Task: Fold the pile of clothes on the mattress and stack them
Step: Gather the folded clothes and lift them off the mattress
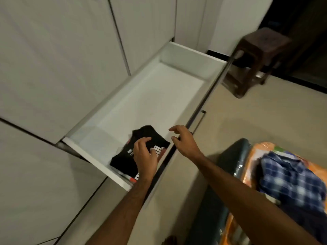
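Left hand [145,154] seemingly flat on folded black shirt [139,149]; right hand [184,138] loose-fingered, empty, above drawer [185,55].

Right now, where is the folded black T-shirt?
In the head view, the folded black T-shirt lies in the near end of the open white drawer, lower centre, under the left hand, with the right hand beside it.

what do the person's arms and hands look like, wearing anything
Both forearms are bare right to the frame edge, with no sleeves showing. The left hand and right hand wear no gloves, and no rings, watch or bracelet are visible, though the picture is slightly blurred.
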A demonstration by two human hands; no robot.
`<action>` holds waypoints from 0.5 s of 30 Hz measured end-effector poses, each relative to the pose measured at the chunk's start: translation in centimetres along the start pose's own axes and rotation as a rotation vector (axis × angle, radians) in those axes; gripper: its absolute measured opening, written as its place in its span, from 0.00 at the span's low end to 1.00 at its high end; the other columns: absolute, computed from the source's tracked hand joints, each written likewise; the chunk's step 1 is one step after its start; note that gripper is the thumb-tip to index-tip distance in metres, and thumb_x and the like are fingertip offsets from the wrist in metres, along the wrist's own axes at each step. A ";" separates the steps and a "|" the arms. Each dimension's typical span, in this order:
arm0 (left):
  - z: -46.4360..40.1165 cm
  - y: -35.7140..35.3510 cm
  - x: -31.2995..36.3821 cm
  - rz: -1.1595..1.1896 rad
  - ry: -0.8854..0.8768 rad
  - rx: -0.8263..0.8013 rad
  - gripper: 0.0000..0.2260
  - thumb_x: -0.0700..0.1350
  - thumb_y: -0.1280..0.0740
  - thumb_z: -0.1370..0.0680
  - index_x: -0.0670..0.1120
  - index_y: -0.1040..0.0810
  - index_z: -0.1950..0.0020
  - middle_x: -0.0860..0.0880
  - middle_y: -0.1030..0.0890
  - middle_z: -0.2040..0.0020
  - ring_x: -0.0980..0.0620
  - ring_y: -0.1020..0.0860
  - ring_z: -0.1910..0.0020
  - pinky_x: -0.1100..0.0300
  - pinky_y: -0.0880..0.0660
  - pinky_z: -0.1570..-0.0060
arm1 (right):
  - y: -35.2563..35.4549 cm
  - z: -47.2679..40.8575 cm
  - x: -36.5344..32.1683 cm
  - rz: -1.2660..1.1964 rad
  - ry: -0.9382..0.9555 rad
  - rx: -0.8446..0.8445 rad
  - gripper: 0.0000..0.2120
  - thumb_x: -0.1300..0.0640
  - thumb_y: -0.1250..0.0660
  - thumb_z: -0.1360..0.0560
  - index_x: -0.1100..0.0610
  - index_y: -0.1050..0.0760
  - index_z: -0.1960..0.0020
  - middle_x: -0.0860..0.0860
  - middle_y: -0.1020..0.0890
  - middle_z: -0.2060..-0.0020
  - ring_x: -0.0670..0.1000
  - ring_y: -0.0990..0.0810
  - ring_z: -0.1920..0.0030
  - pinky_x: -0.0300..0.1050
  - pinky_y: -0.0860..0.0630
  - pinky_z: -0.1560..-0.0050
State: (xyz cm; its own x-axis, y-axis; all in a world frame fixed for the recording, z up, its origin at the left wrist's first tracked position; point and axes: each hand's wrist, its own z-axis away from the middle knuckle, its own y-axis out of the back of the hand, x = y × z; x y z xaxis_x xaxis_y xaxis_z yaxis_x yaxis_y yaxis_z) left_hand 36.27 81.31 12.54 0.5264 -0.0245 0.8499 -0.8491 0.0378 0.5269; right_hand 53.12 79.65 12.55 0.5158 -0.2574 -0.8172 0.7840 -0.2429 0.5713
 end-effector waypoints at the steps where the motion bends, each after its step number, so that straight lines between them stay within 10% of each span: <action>1: 1.0 -1.1 1.6 -0.018 -0.138 -0.035 0.17 0.31 0.33 0.26 0.47 0.22 0.40 0.50 0.26 0.38 0.55 0.29 0.38 0.61 0.32 0.39 | 1.8 2.3 1.0 -0.040 -0.020 0.095 0.14 0.65 0.35 0.22 0.54 0.23 0.39 0.48 0.22 0.42 0.45 0.23 0.43 0.38 0.27 0.40; 6: 8.9 -9.9 6.3 -0.025 -0.232 -0.738 0.14 0.33 0.36 0.23 0.49 0.23 0.44 0.51 0.24 0.44 0.56 0.24 0.45 0.73 0.31 0.43 | 10.1 17.4 11.8 -0.010 -0.319 0.351 0.15 0.71 0.36 0.28 0.58 0.21 0.46 0.50 0.21 0.50 0.49 0.23 0.48 0.47 0.25 0.42; 9: 16.0 -16.9 4.7 -0.105 -0.061 -1.101 0.09 0.39 0.32 0.23 0.47 0.23 0.44 0.45 0.21 0.43 0.47 0.21 0.44 0.61 0.25 0.43 | 14.2 28.2 19.0 0.080 -0.523 0.464 0.12 0.64 0.36 0.30 0.54 0.22 0.49 0.48 0.22 0.52 0.48 0.25 0.49 0.54 0.26 0.42; 15: 28.7 -26.8 1.0 -0.155 0.172 -1.356 0.42 0.61 0.19 0.37 0.45 0.28 0.30 0.50 0.22 0.35 0.54 0.23 0.39 0.60 0.27 0.38 | 19.5 44.3 31.4 0.124 -1.153 0.656 0.27 0.50 0.23 0.30 0.63 0.26 0.38 0.63 0.23 0.43 0.67 0.25 0.40 0.56 0.30 0.40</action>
State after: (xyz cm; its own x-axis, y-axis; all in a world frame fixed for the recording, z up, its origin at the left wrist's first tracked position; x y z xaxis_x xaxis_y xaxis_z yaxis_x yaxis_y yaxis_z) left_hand 58.22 51.60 -0.78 0.6942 0.0014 0.7198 -0.1257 0.9849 0.1193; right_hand 69.29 25.41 1.43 -0.2691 -0.8707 -0.4116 0.2752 -0.4791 0.8335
